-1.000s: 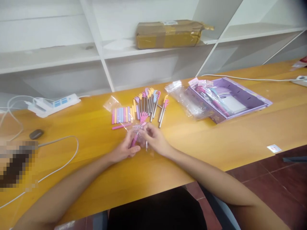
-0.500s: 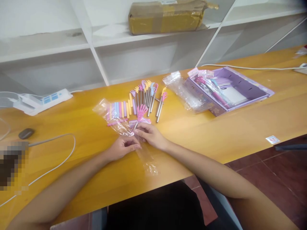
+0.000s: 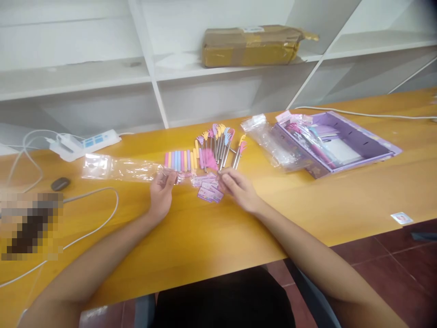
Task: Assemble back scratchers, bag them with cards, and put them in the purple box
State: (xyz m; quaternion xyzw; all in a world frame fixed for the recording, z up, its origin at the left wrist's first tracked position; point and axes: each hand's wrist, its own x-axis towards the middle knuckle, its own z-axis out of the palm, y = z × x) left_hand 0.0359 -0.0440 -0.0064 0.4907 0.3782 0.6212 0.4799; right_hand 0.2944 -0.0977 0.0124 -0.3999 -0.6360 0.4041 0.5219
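Observation:
My left hand (image 3: pixel 161 193) is closed on a clear plastic bag (image 3: pixel 131 169), which stretches out to the left over the table. Between the thumb and fingers of my right hand (image 3: pixel 239 187) is a pink back scratcher (image 3: pixel 209 159) with a hand-shaped head, blurred by motion. Beyond it lie several metal-rod back scratchers (image 3: pixel 223 146) with purple, yellow, blue and pink heads. A row of pastel handle tubes (image 3: pixel 182 160) lies just past my left hand. Small printed purple cards (image 3: pixel 210 190) rest between my two hands.
A purple box (image 3: pixel 368 157) with packed items stands at the right, empty plastic bags (image 3: pixel 269 146) beside it. At the left are a power strip (image 3: pixel 85 143), a dark mouse (image 3: pixel 60 183) and cables. A taped carton (image 3: pixel 252 48) sits on the shelf.
My hands have moved apart. The plastic bag has swung from between them to the left, and the pink back scratcher has gone right with my right hand. More cards are uncovered.

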